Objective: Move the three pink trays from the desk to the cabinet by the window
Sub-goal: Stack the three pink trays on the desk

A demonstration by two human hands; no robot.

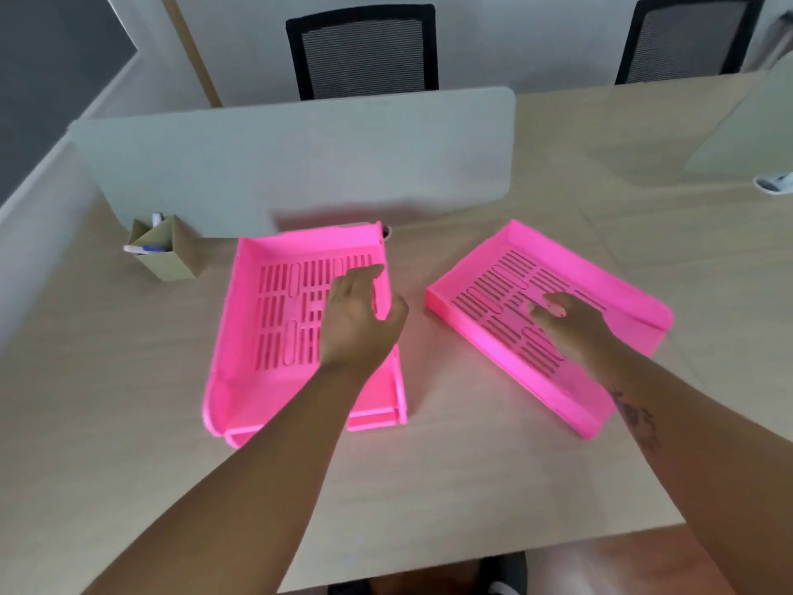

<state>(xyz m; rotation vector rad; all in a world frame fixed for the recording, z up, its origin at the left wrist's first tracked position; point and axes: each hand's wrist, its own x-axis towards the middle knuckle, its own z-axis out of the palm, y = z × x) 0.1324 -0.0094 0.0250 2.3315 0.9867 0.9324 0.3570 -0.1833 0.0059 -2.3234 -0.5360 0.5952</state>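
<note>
- Where the light wood-grain bench [472, 465] lies nearest the camera, bright pink slotted plastic trays sit in two groups: a left stack [274, 337] and a single right tray [600, 294].
- The left stack shows one tray on top, with the edges of at least one more tray under it at the near corner; the exact count below I cannot tell.
- The right tray lies flat on the bench, turned at an angle, well apart from the stack.
- The left hand [358, 319] is over the right side of the top tray, fingers inside and thumb outside that tray's right wall, closing on the wall.
- The right hand [566, 322] hovers spread over the floor of the right tray, fingers loosely splayed, holding nothing; whether it touches the tray I cannot tell.
- A pale grey divider panel [300, 165] stands just behind the stack.
- A small cardboard pen holder [165, 251] with pens sits on the bench left of the stack.
- Two black mesh-backed office chairs [364, 49] stand beyond the divider.
</note>
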